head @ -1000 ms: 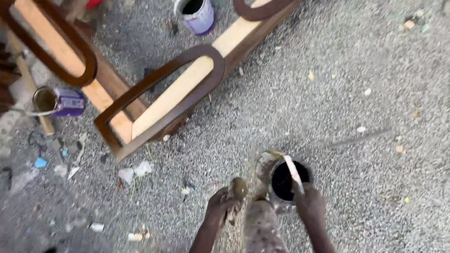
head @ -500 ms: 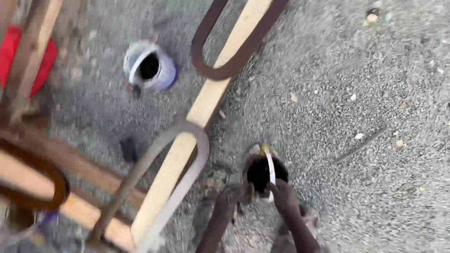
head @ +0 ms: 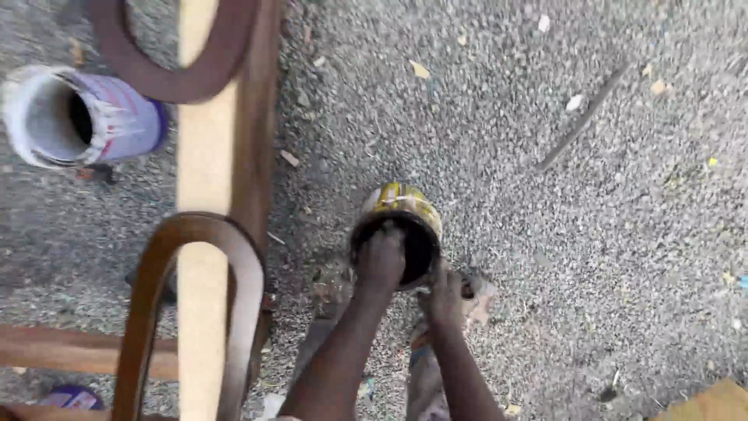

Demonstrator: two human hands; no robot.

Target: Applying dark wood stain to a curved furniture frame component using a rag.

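Head view: left hand (head: 380, 261) grips dark-filled tin (head: 399, 226), right hand (head: 444, 296) beside it.

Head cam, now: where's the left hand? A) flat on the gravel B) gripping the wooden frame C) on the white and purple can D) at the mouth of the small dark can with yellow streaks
D: the left hand covers the rim of the small dark can with yellow streaks, with the right hand beside its lower edge; the white and purple can lies apart, untouched.

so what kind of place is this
Probably an outdoor woodworking or furniture-finishing yard: gravel ground, a part-stained wooden frame, and open paint tins, one dark tin held by both hands.
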